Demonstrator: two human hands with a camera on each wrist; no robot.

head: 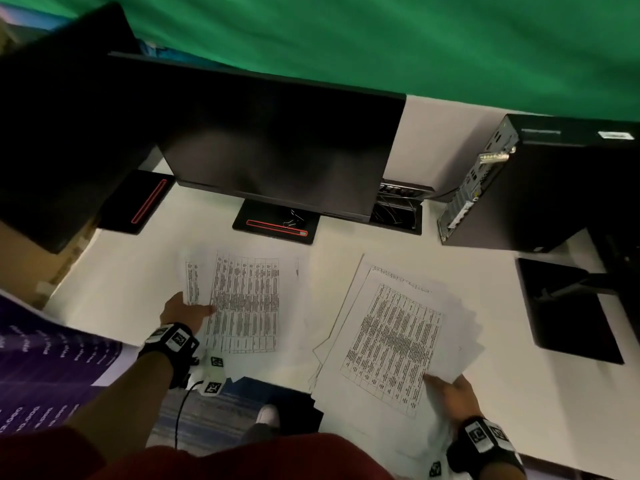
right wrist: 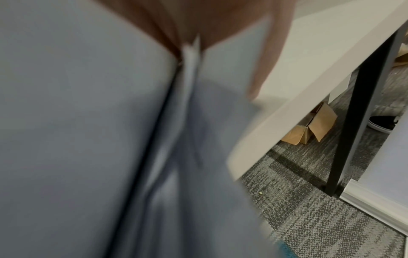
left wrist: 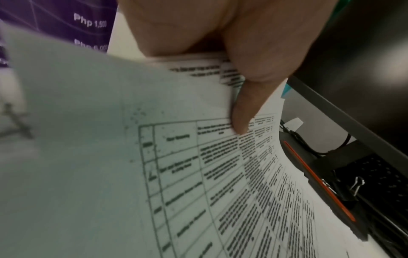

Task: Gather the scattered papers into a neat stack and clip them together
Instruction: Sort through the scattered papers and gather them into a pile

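Printed sheets with tables lie in two groups on the white desk (head: 502,341). My left hand (head: 185,311) pinches the left group of papers (head: 246,299) at its left edge, thumb on top; the left wrist view shows the thumb (left wrist: 247,111) pressing on the printed sheet (left wrist: 198,174). My right hand (head: 450,393) grips the near right corner of the larger, fanned right pile (head: 394,341), which hangs over the desk's front edge; in the right wrist view the blurred sheets (right wrist: 88,139) fill the frame. A black binder clip (head: 292,220) (left wrist: 355,185) sits on the monitor base.
A dark monitor (head: 277,143) stands at the back centre on a black base (head: 311,233) with a red stripe. A second monitor (head: 52,133) is at the left, a computer tower (head: 554,188) at the right, and a black pad (head: 568,310) before it. A cable hatch (head: 398,209) lies behind the papers.
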